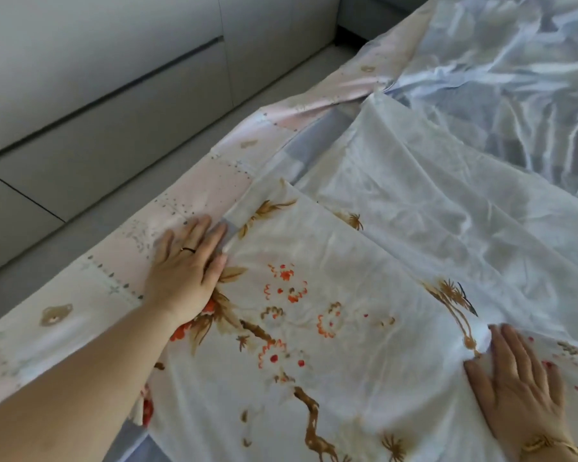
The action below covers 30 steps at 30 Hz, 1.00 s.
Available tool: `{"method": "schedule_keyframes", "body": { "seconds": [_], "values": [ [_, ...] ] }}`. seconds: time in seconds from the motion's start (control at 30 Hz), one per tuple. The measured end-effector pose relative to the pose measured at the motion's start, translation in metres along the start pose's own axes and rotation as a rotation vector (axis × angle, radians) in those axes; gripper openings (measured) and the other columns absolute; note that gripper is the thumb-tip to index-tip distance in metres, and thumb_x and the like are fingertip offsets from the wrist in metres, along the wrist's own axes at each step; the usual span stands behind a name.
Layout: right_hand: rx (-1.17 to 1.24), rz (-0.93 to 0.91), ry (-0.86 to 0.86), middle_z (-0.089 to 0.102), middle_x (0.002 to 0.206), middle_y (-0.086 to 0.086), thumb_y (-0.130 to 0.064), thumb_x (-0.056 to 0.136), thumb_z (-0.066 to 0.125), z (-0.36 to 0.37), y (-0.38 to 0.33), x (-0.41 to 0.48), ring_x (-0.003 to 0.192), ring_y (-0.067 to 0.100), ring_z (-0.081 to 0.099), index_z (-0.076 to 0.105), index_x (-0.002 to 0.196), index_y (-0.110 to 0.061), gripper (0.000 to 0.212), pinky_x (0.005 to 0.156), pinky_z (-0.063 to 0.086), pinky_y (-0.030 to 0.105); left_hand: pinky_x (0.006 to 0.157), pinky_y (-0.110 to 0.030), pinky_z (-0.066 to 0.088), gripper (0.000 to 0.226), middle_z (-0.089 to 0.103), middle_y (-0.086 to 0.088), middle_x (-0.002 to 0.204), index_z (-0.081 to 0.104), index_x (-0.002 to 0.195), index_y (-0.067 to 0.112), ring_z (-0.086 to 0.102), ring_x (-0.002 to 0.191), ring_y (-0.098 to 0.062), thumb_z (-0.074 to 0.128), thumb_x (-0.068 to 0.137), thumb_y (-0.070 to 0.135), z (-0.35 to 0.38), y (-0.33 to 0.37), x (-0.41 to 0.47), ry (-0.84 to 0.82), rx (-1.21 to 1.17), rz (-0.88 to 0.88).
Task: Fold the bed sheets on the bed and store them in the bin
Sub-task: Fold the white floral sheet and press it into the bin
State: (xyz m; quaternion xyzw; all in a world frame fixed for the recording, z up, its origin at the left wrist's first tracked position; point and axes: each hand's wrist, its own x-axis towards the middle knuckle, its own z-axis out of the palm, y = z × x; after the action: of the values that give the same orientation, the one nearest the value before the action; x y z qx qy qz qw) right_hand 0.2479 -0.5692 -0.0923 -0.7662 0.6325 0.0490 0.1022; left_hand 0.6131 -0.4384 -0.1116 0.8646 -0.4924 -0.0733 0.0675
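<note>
1. The floral sheet lies spread on the bed, over a pink patchwork cover. Its printed layer is folded over a plain white layer that runs on toward the far right.
2. The left hand rests flat on the sheet's left edge. Its fingers are straight and close together, holding nothing, with the tips just beside the far-left folded corner.
3. The right hand presses flat on the near right part, fingers slightly spread and gripping nothing.
4. The sheet's long axis seems to run from near left to far right, so the left hand is nearer the corner for the next fold.
5. A crumpled blue sheet waits farther off; no bin is in view.
</note>
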Motion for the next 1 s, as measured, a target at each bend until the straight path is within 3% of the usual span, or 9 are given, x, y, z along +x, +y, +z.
{"method": "schedule_keyframes", "body": {
  "seconds": [0.1,0.17,0.27,0.4,0.5,0.6,0.8,0.9,1.0],
  "values": [
    [0.173,0.018,0.008,0.053,0.122,0.013,-0.073,0.063,0.029,-0.032,-0.039,0.013,0.115,0.033,0.044,0.055,0.115,-0.017,0.081,0.1,0.03,0.044,0.095,-0.014,-0.032,0.071,-0.021,0.016,0.141,-0.02,0.132,0.034,-0.023,0.128,0.003,-0.026,0.066,0.06,0.005,-0.002,0.002,-0.002,-0.068,0.01],
    [0.226,-0.082,-0.063,0.056,0.092,0.01,-0.074,0.072,0.036,-0.042,-0.08,0.023,0.097,0.032,0.053,0.05,0.091,-0.022,0.057,0.078,0.037,0.036,0.097,-0.014,-0.031,0.079,-0.02,0.015,0.14,-0.017,0.132,0.034,-0.021,0.129,0.004,-0.034,0.063,0.07,0.004,-0.003,0.004,-0.011,-0.115,-0.006],
    [0.029,-0.139,-0.279,0.052,0.073,0.0,-0.059,0.086,0.039,-0.038,-0.129,0.038,0.088,0.028,0.06,0.043,0.082,-0.025,0.035,0.069,0.042,0.031,0.104,-0.013,-0.023,0.077,0.003,0.006,0.147,0.004,0.14,0.026,-0.008,0.134,0.003,-0.024,0.079,0.065,0.011,-0.006,0.005,-0.013,-0.132,0.018],
    [0.062,-0.063,-0.06,0.058,0.077,0.0,-0.054,0.091,0.036,-0.04,-0.144,0.063,0.088,0.028,0.059,0.057,0.09,-0.022,0.038,0.068,0.038,0.029,0.109,-0.018,-0.002,0.06,0.049,-0.016,0.135,0.043,0.136,0.011,0.026,0.128,-0.018,0.009,0.1,0.044,0.008,-0.007,0.007,-0.061,-0.154,0.025],
    [-0.128,-0.122,-0.087,0.063,0.106,0.005,-0.051,0.096,0.023,-0.023,-0.151,0.067,0.1,0.026,0.059,0.051,0.112,-0.021,0.044,0.075,0.042,0.028,0.109,-0.016,-0.005,0.06,0.05,-0.016,0.135,0.046,0.135,0.012,0.029,0.128,-0.02,0.013,0.099,0.047,0.01,-0.006,0.005,0.003,-0.162,0.038],
    [-0.141,-0.125,-0.119,0.063,0.108,0.005,-0.047,0.098,0.017,-0.013,-0.155,0.073,0.101,0.024,0.059,0.049,0.108,-0.018,0.045,0.076,0.043,0.028,0.109,-0.02,-0.003,0.069,0.047,-0.011,0.139,0.048,0.134,0.017,0.037,0.13,-0.026,0.018,0.087,0.056,-0.001,0.005,0.014,0.057,-0.208,-0.059],
    [-0.11,-0.137,-0.197,0.062,0.104,0.001,-0.047,0.098,0.017,-0.011,-0.15,0.081,0.098,0.022,0.059,0.043,0.094,-0.022,0.036,0.073,0.041,0.028,0.108,-0.028,-0.016,0.099,-0.001,0.003,0.157,0.009,0.147,0.03,-0.007,0.143,-0.013,-0.007,0.059,0.072,0.002,0.061,0.081,0.066,-0.171,-0.068],
    [-0.022,-0.158,-0.202,0.059,0.087,-0.007,-0.047,0.096,0.028,-0.017,-0.145,0.084,0.088,0.019,0.058,0.039,0.086,-0.024,0.027,0.067,0.038,0.026,0.107,-0.028,-0.017,0.096,0.008,-0.001,0.156,0.017,0.147,0.028,0.0,0.143,-0.016,-0.004,0.063,0.071,0.017,0.062,0.087,0.108,-0.079,-0.106],
    [0.379,-0.158,0.006,0.054,0.075,-0.004,-0.041,0.088,0.05,-0.038,-0.145,0.111,0.079,0.022,0.054,0.054,0.086,-0.02,0.022,0.06,0.036,0.026,0.106,-0.026,-0.004,0.076,0.043,-0.015,0.142,0.049,0.132,0.017,0.028,0.133,-0.025,0.025,0.076,0.063,0.026,0.058,0.09,0.102,-0.127,-0.108]
  ]
}}
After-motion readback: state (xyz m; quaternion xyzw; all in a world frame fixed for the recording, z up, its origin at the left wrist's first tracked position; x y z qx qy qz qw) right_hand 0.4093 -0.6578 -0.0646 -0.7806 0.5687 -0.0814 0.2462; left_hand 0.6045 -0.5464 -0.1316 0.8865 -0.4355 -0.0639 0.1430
